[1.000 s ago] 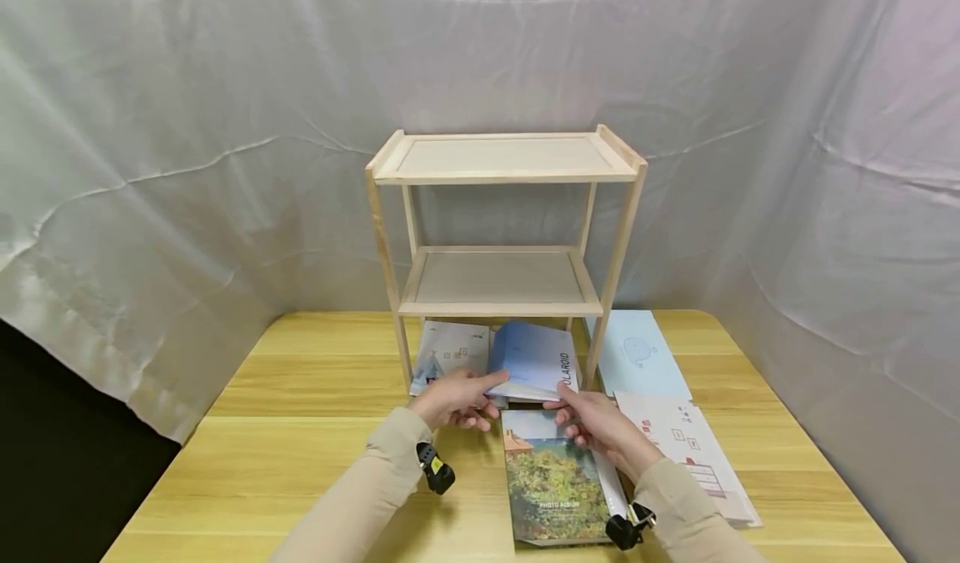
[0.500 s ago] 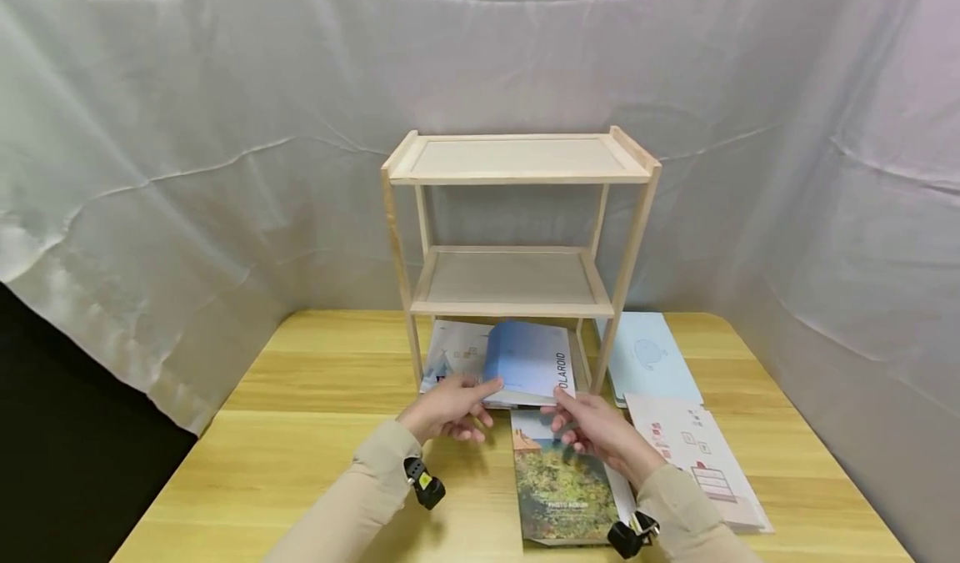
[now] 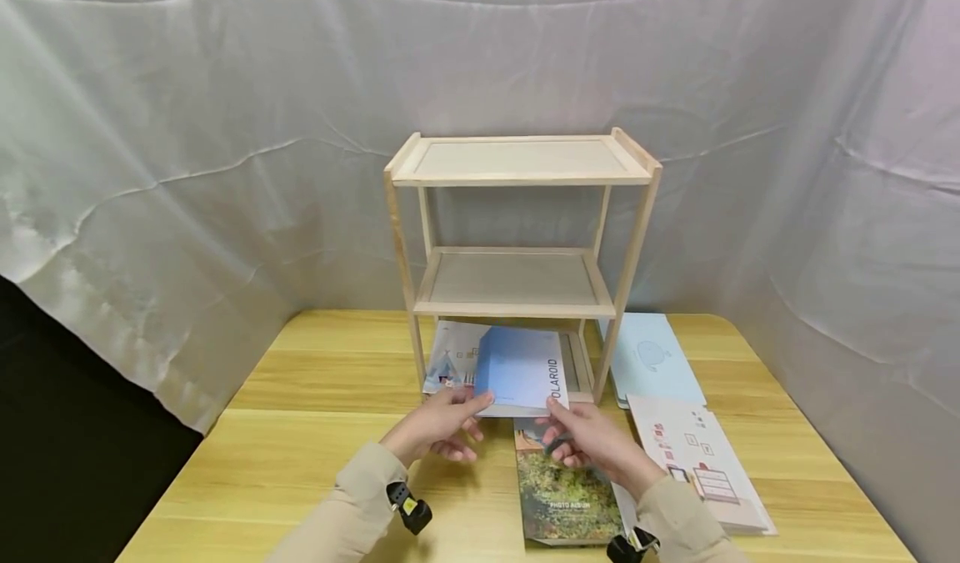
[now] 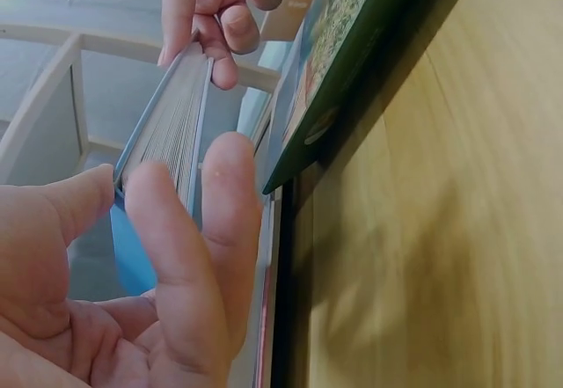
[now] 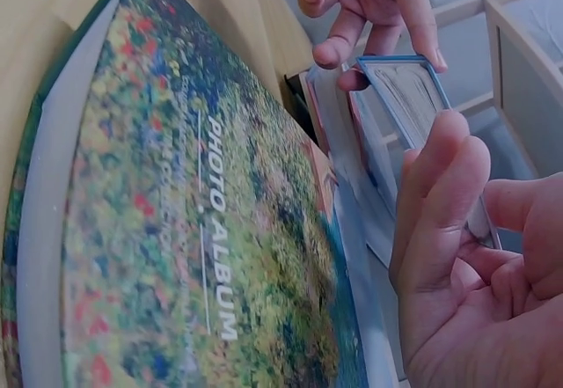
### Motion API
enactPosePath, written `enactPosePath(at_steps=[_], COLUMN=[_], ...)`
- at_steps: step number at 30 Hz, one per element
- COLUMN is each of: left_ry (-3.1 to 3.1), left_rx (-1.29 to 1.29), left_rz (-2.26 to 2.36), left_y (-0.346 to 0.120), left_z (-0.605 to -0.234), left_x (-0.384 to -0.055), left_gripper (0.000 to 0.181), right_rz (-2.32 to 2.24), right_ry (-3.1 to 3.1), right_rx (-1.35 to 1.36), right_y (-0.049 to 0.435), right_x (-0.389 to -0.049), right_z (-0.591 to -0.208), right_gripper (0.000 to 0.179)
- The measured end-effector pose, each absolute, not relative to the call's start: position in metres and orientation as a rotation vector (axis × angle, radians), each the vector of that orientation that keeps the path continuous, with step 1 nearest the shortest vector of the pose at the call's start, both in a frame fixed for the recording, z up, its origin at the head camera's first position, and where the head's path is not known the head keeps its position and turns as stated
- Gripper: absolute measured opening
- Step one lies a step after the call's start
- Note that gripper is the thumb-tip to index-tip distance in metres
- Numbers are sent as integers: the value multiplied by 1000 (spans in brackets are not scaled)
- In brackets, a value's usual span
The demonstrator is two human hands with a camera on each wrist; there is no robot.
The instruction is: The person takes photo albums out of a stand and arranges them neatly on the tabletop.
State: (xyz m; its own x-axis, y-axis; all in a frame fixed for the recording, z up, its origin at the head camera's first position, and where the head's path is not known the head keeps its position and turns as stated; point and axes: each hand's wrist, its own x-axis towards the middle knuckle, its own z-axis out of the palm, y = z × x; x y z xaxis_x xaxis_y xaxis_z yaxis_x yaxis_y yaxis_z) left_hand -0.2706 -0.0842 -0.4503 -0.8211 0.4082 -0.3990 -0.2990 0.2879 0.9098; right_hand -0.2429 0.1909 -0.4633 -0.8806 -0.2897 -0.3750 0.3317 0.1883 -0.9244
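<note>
A blue-and-white photo album (image 3: 521, 371) marked "OLAROID" is held flat at the front of the rack's lowest level. My left hand (image 3: 437, 426) pinches its near left corner, thumb on the cover and fingers beneath. At the near right corner, my right hand (image 3: 596, 439) grips it the same way. In the left wrist view the thick page edges (image 4: 171, 111) show between both hands. Just below it on the table lies another photo album (image 3: 566, 496) with a garden picture, partly covered by the right hand. A pale illustrated book (image 3: 453, 350) lies to the left, partly under the blue album.
The wooden rack (image 3: 513, 309) has two bare upper shelves over the blue album. To the right, a light blue book (image 3: 652, 354) and a white illustrated book (image 3: 697, 454) lie on the wooden table (image 3: 300, 429). Grey curtains (image 3: 225, 213) enclose the back and sides.
Both hands have drawn the blue album slightly toward me and to the left, so its near edge now overlaps the top of the garden-picture album. The head view has shifted a little.
</note>
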Motion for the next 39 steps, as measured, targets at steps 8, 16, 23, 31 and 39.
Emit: enactPosePath(at_steps=[8,16,23,31,39], left_ry=[2011,1993,1982,1971,2001], left_rx=[80,54,60,47,81], left_rz=[1572,1584,1625,1625,1620], left_y=[-91,-101,-110,-119,-128], left_z=[-453,-458,-460,-465,-470], left_x=[-259,-246,-233,-220,-209], left_gripper=[88,76,79,69,64], right_rz=[-1708,-1678,-1640,-1580,-1590], right_ry=[2019,1998,1980,1965,1928], right_rx=[-11,-65,-117,-171,-181], right_y=[186,181,176,171,165], right_x=[-236,-227,-219,-211,-200], right_z=[-460,-459,-455,-457,-456], right_gripper=[67,65,65,66,65])
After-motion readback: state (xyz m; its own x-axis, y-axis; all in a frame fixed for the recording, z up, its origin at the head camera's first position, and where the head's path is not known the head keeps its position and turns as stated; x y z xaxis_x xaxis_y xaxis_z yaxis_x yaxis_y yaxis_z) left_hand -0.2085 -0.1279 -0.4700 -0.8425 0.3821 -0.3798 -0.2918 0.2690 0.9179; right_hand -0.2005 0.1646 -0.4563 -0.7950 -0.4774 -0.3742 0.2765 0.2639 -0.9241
